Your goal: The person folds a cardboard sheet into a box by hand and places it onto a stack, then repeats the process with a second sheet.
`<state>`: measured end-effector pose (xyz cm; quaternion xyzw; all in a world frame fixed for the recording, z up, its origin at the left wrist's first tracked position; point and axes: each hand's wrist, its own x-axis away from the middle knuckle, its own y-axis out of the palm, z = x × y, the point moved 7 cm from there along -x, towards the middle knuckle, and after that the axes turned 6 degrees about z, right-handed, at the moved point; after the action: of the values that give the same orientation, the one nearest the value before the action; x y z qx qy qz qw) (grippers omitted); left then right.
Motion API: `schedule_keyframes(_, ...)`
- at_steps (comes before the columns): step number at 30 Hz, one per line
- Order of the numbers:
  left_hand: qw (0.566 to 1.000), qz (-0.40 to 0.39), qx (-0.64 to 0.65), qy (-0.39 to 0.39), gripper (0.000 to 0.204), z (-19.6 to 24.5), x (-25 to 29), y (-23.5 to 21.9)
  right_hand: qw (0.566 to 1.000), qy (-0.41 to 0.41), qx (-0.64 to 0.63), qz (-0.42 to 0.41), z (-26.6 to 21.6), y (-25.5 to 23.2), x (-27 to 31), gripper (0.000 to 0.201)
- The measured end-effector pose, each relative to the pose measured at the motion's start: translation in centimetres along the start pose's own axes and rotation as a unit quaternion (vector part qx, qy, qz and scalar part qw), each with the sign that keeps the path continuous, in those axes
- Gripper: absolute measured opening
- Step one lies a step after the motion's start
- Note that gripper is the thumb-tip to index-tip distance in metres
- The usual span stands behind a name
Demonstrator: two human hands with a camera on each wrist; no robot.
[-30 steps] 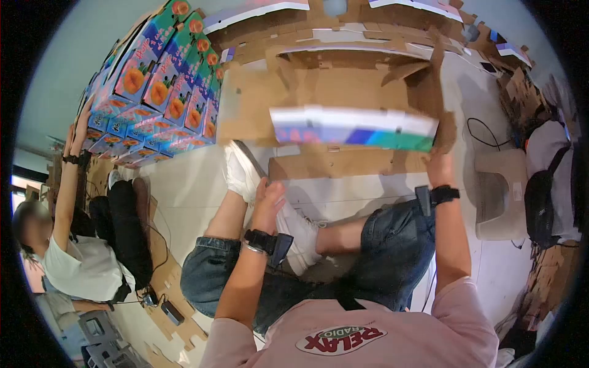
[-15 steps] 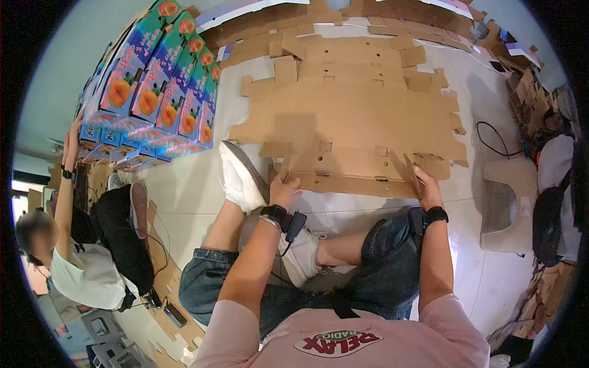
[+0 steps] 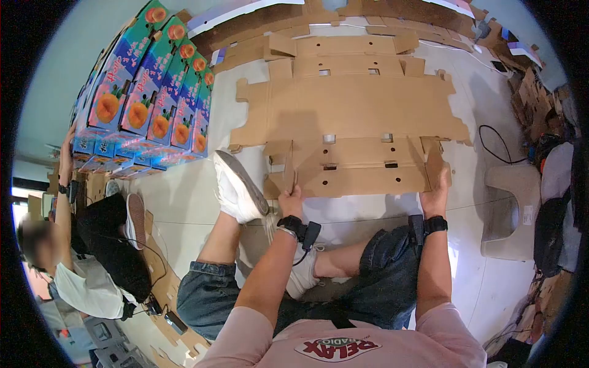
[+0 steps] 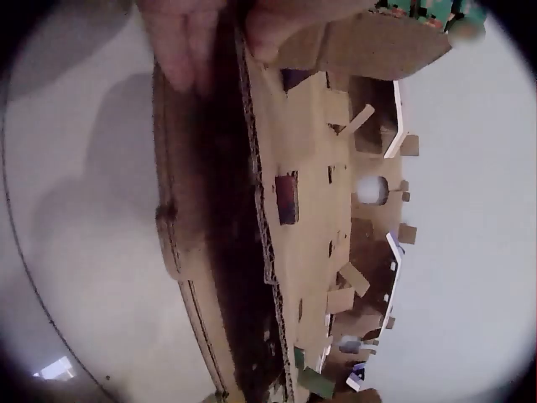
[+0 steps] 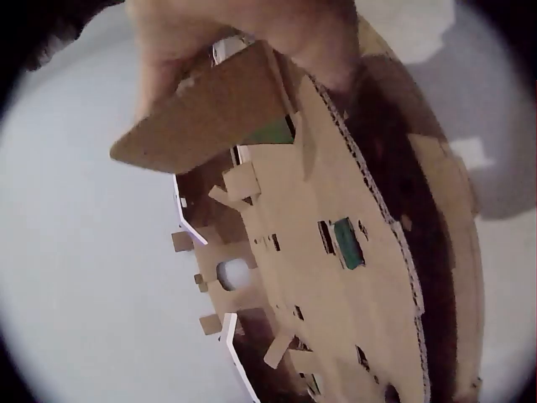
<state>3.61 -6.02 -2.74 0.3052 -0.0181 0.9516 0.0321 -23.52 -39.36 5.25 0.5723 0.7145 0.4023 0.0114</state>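
A flattened cardboard box (image 3: pixel 356 110) lies in front of me, plain brown side up, with slots and small holes along its near strip. My left hand (image 3: pixel 291 201) pinches its near left corner beside an upturned flap (image 3: pixel 289 167). At the near right corner, my right hand (image 3: pixel 435 193) grips the edge beside another raised flap (image 5: pixel 210 113). In the left wrist view, the left thumb (image 4: pixel 264 38) is on the upper face and the fingers are on the outer side. Below that edge, past a dark gap, a second cardboard layer (image 4: pixel 170 185) shows.
Stacked printed fruit boxes (image 3: pixel 141 92) stand at left, where a seated person (image 3: pixel 92 276) touches them. A beige stool (image 3: pixel 509 211) and black cable (image 3: pixel 497 144) lie to the right. Open cardboard trays (image 3: pixel 245 27) line the back. My white shoe (image 3: pixel 236 190) is near the left corner.
The cardboard, blurred with walls raised and a printed edge showing a second ago, now lies flat. My left hand, earlier off it, has come to its near left corner; the right stays at the right.
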Motion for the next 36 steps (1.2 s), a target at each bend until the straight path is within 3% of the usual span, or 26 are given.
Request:
schedule_keyframes(3, 0.997, 0.007, -0.057, 0.042, 0.018, -0.3, -0.8, -0.1, 0.994, 0.032, -0.064, -0.081, 0.1, 1.5, 0.7, 0.065)
schedule_keyframes(5, 0.996, 0.027, -0.066, 0.056, 0.019, -0.7, -1.6, -0.5, 0.967, -0.042, 0.034, -0.248, -0.9, 4.5, 2.0, 0.067)
schedule_keyframes(6, 0.996, 0.026, -0.068, 0.056, 0.019, -0.6, -1.7, -0.4, 0.968, -0.042, 0.032, -0.246, -0.8, 4.4, 1.7, 0.067)
schedule_keyframes(8, 0.996, 0.005, -0.078, 0.037, 0.021, -0.7, -1.7, -0.2, 0.98, -0.054, 0.15, -0.121, 0.0, 2.0, 0.0, 0.064)
schedule_keyframes(9, 0.996, 0.002, -0.081, 0.036, 0.021, -0.8, -1.9, -0.3, 0.98, -0.055, 0.149, -0.117, 0.9, 0.5, -1.4, 0.064)
schedule_keyframes(11, 0.984, -0.033, -0.152, 0.09, 0.025, -1.2, -2.6, -0.1, 0.991, 0.057, 0.054, 0.106, 3.7, -6.3, -4.8, 0.05)
schedule_keyframes(12, 0.983, -0.036, -0.155, 0.088, 0.025, -2.6, -3.9, -0.5, 0.979, 0.083, 0.064, 0.175, 3.7, -6.2, -3.6, 0.033)
schedule_keyframes(15, 0.971, -0.002, -0.167, 0.17, 0.024, -3.4, -5.3, -1.1, 0.983, 0.044, 0.072, 0.161, 3.9, -7.3, -4.1, 0.027)
schedule_keyframes(17, 0.998, 0.035, 0.002, 0.056, 0.024, -0.6, -1.7, -0.4, 0.977, 0.011, 0.09, 0.195, 3.3, -7.9, -4.5, 0.027)
schedule_keyframes(18, 0.998, 0.034, -0.001, 0.055, 0.024, -0.4, -2.1, -0.4, 0.968, -0.02, 0.108, 0.227, 2.8, -8.1, -4.7, 0.027)
schedule_keyframes(19, 0.997, 0.068, 0.022, -0.013, 0.029, -1.3, -2.9, -1.3, 0.956, -0.05, 0.127, 0.261, 2.3, -8.5, -4.7, 0.028)
schedule_keyframes(20, 0.99, 0.103, 0.042, -0.082, 0.034, -2.6, -3.1, -2.5, 0.941, -0.078, 0.146, 0.296, 1.8, -9.1, -4.4, 0.029)
schedule_keyframes(22, 0.991, 0.1, 0.039, -0.082, 0.031, -3.6, -3.6, -3.7, 0.895, -0.124, 0.108, 0.414, 0.4, -8.9, -2.9, 0.04)
schedule_keyframes(23, 0.991, 0.098, 0.044, -0.076, 0.029, -3.7, -3.8, -4.4, 0.894, -0.126, 0.106, 0.417, 0.0, -9.1, -3.2, 0.04)
schedule_keyframes(24, 0.998, 0.034, 0.011, -0.06, 0.048, -3.1, -3.7, -4.7, 0.802, -0.301, 0.264, 0.443, -3.0, -8.2, -2.2, 0.045)
schedule_keyframes(25, 0.998, 0.034, 0.009, -0.059, 0.048, -2.9, -2.3, -4.3, 0.66, -0.455, 0.405, 0.44, -5.0, -5.3, -0.1, 0.05)
schedule_keyframes(26, 0.991, 0.12, -0.03, 0.054, 0.044, -1.6, -0.6, -4.6, 0.66, -0.454, 0.404, 0.442, -5.4, -4.6, 0.4, 0.05)
schedule_keyframes(27, 0.962, 0.204, -0.068, 0.166, 0.041, 0.5, 1.9, -4.9, 0.667, -0.51, 0.409, 0.358, -6.8, -0.1, 2.5, 0.055)
schedule_keyframes(28, 0.954, 0.148, -0.085, 0.246, 0.045, 2.7, 3.9, -3.7, 0.667, -0.56, 0.411, 0.268, -7.3, 2.9, 3.8, 0.06)
schedule_keyframes(29, 0.953, 0.153, -0.086, 0.245, 0.045, 4.2, 5.6, -3.3, 0.67, -0.558, 0.413, 0.264, -7.1, 2.9, 3.5, 0.06)
schedule_keyframes(30, 0.897, 0.107, -0.257, 0.344, 0.052, 6.8, 7.5, -1.0, 0.681, -0.536, 0.454, 0.204, -6.6, 3.4, 2.4, 0.069)
schedule_keyframes(31, 0.801, 0.055, -0.418, 0.426, 0.06, 8.3, 8.7, 1.4, 0.689, -0.512, 0.492, 0.142, -5.9, 4.1, 1.5, 0.078)
schedule_keyframes(32, 0.801, 0.063, -0.418, 0.424, 0.06, 9.4, 8.3, 1.9, 0.692, -0.511, 0.491, 0.135, -5.8, 4.6, 1.2, 0.078)
schedule_keyframes(34, 0.716, -0.04, -0.498, 0.488, 0.083, 10.8, 7.6, 4.9, 0.658, -0.477, 0.58, 0.049, -4.9, 6.7, 0.2, 0.087)
schedule_keyframes(35, 0.716, -0.035, -0.498, 0.488, 0.083, 11.3, 6.8, 5.0, 0.66, -0.478, 0.579, 0.045, -4.7, 7.0, -0.3, 0.087)
schedule_keyframes(36, 0.685, -0.037, -0.576, 0.445, 0.086, 10.6, 5.3, 5.0, 0.623, -0.452, 0.637, 0.039, -3.9, 7.1, -1.2, 0.09)
